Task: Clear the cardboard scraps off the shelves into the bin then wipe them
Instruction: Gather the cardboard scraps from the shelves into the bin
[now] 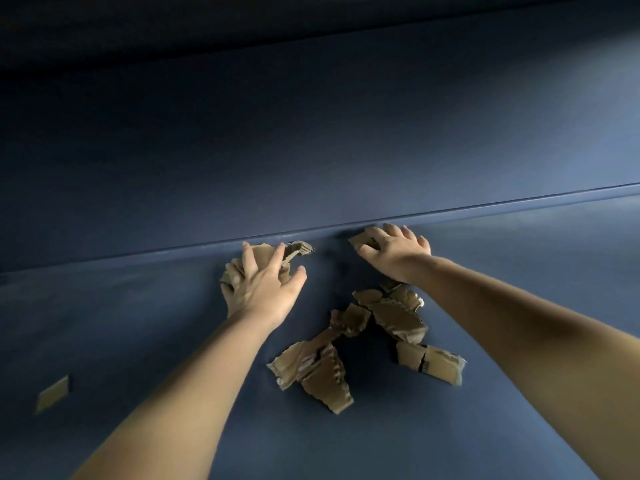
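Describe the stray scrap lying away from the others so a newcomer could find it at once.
Start at the blue shelf and find the left forearm crossing it. Left of that arm, near the front, lies the stray scrap. Unlike the torn pile between the arms, it is small, flat, four-sided and alone.

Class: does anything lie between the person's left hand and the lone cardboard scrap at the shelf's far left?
Nothing visible does. Only bare blue shelf lies between the left hand and the lone scrap. That hand rests on other scraps by the back wall; the bin is out of view.
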{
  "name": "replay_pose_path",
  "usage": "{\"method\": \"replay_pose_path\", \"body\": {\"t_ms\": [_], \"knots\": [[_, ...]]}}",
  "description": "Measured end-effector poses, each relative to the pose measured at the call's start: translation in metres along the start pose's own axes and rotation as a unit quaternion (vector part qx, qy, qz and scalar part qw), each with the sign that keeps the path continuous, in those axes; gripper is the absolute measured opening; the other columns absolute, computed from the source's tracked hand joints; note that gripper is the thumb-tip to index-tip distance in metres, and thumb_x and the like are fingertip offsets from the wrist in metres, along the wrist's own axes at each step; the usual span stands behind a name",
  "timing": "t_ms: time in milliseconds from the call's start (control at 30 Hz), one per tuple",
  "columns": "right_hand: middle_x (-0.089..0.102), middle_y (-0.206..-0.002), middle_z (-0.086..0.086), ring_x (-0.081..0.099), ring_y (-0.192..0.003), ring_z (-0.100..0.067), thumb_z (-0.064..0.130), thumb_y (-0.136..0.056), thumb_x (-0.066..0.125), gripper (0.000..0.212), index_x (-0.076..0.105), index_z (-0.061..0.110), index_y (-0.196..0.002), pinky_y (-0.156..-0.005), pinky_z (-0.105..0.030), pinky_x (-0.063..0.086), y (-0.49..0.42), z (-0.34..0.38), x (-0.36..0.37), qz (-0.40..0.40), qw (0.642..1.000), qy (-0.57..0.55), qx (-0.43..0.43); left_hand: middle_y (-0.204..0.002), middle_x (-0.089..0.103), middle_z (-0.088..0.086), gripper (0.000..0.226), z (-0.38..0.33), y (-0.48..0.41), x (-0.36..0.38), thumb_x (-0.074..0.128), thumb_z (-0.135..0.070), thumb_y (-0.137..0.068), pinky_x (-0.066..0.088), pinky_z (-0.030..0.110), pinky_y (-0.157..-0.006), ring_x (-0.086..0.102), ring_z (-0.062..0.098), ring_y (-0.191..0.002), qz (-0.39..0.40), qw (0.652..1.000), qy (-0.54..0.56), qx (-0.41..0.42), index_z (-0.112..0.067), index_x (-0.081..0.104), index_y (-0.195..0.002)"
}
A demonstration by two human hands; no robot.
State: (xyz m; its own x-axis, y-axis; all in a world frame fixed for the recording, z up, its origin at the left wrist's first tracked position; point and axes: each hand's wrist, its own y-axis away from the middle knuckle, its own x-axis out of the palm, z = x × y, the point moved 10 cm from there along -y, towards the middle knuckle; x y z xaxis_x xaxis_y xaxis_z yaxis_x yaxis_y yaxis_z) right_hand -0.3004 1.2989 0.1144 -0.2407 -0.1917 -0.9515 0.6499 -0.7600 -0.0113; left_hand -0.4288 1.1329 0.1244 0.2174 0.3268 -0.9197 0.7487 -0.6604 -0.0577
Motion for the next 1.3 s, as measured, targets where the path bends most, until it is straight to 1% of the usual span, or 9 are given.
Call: {"method": "replay_pose_path", "body": {"t_ms": [200, 300, 467, 633, 767, 867, 967, 1100, 1300], "knots": [[0.011, -0.158, 0.013, 0.002, -0.147, -0.022, 0.058, -0.094, 0.020, 0.051, 0.023, 0.043, -0.143, -0.117, -0.043, 0.002, 0.007, 0.014, 0.009, 0.055, 0.998, 0.005, -0.033, -0.154, 0.014, 0.003, 0.038, -0.008, -0.003, 0.015, 0.030, -0.045, -0.093, 0.013, 0.044, -0.114, 0.013, 0.037, -0.139, -0.003, 0.998, -0.063, 0.004, -0.040, 0.042, -0.129], [0.032, -0.151, 0.005, 0.022, -0.142, -0.021, 0.056, -0.094, 0.024, 0.048, 0.040, 0.038, -0.136, -0.115, -0.043, 0.013, 0.031, 0.040, 0.006, 0.073, 0.993, -0.020, -0.088, -0.148, 0.029, -0.001, 0.043, -0.029, 0.014, 0.012, 0.028, -0.051, -0.090, 0.025, 0.040, -0.111, 0.028, 0.030, -0.135, 0.022, 0.997, -0.004, 0.077, -0.038, 0.046, -0.127], [0.048, -0.128, -0.008, 0.041, -0.122, -0.029, 0.042, -0.094, 0.041, 0.037, 0.057, 0.018, -0.116, -0.101, -0.039, 0.034, 0.047, 0.070, -0.035, -0.051, 0.986, -0.104, -0.118, -0.123, 0.057, 0.001, 0.032, -0.018, 0.044, -0.052, 0.036, -0.037, -0.094, 0.042, 0.034, -0.088, 0.054, 0.028, -0.111, -0.092, 0.987, 0.046, 0.126, -0.031, 0.049, -0.123], [0.023, -0.154, -0.001, 0.019, -0.141, -0.029, 0.048, -0.095, 0.034, 0.051, 0.028, 0.031, -0.143, -0.113, -0.045, 0.018, 0.030, 0.114, 0.001, 0.026, 0.989, -0.083, -0.118, -0.111, 0.055, -0.002, 0.025, 0.037, 0.046, -0.078, 0.042, -0.027, -0.090, 0.036, 0.030, -0.081, 0.053, 0.021, -0.099, -0.109, 0.989, 0.070, 0.077, -0.024, 0.060, -0.108], [0.006, -0.159, 0.007, -0.001, -0.147, -0.025, 0.053, -0.095, 0.028, 0.054, 0.018, 0.038, -0.146, -0.117, -0.053, 0.000, 0.045, 0.144, 0.045, 0.118, 0.982, -0.015, -0.147, -0.137, 0.047, 0.004, 0.037, 0.106, 0.044, -0.096, 0.040, -0.040, -0.090, 0.038, 0.035, -0.092, 0.050, 0.031, -0.112, -0.100, 0.994, -0.040, 0.001, -0.025, 0.054, -0.121], [0.015, -0.157, 0.008, 0.007, -0.146, -0.025, 0.049, -0.095, 0.033, 0.050, 0.027, 0.039, -0.143, -0.117, -0.049, 0.001, 0.066, 0.153, 0.049, 0.121, 0.973, -0.009, -0.196, -0.153, 0.026, 0.007, 0.061, 0.183, 0.056, -0.108, 0.039, -0.060, -0.081, 0.028, 0.046, -0.111, 0.030, 0.039, -0.135, -0.065, 0.978, -0.164, -0.113, -0.028, 0.043, -0.133], [0.025, -0.154, 0.006, 0.017, -0.143, -0.021, 0.053, -0.094, 0.031, 0.048, 0.036, 0.038, -0.139, -0.115, -0.044, 0.005, 0.074, 0.147, 0.023, 0.070, 0.976, -0.001, -0.207, -0.149, 0.032, 0.011, 0.089, 0.281, 0.065, -0.093, 0.024, -0.084, -0.062, 0.024, 0.056, -0.112, 0.024, 0.039, -0.137, -0.045, 0.967, -0.204, -0.148, -0.028, 0.044, -0.129], [0.019, -0.157, 0.006, 0.013, -0.145, -0.021, 0.053, -0.094, 0.029, 0.050, 0.035, 0.036, -0.141, -0.116, -0.043, 0.007, 0.059, 0.092, -0.007, 0.003, 0.996, -0.048, -0.075, -0.149, 0.026, 0.021, 0.052, 0.218, 0.111, -0.066, 0.038, -0.040, -0.095, 0.022, 0.049, -0.113, 0.022, 0.041, -0.138, 0.020, 0.975, -0.190, -0.115, -0.019, 0.031, -0.142], [0.014, -0.158, 0.007, 0.012, -0.146, -0.025, 0.057, -0.093, 0.026, 0.053, 0.029, 0.036, -0.142, -0.118, -0.045, 0.007, 0.067, 0.029, 0.000, 0.003, 0.994, -0.107, 0.037, -0.158, -0.004, 0.011, 0.073, 0.127, 0.102, -0.029, 0.025, -0.058, -0.090, -0.001, 0.037, -0.117, -0.005, 0.027, -0.146, 0.065, 0.993, -0.068, -0.076, -0.020, 0.003, -0.148]]}}
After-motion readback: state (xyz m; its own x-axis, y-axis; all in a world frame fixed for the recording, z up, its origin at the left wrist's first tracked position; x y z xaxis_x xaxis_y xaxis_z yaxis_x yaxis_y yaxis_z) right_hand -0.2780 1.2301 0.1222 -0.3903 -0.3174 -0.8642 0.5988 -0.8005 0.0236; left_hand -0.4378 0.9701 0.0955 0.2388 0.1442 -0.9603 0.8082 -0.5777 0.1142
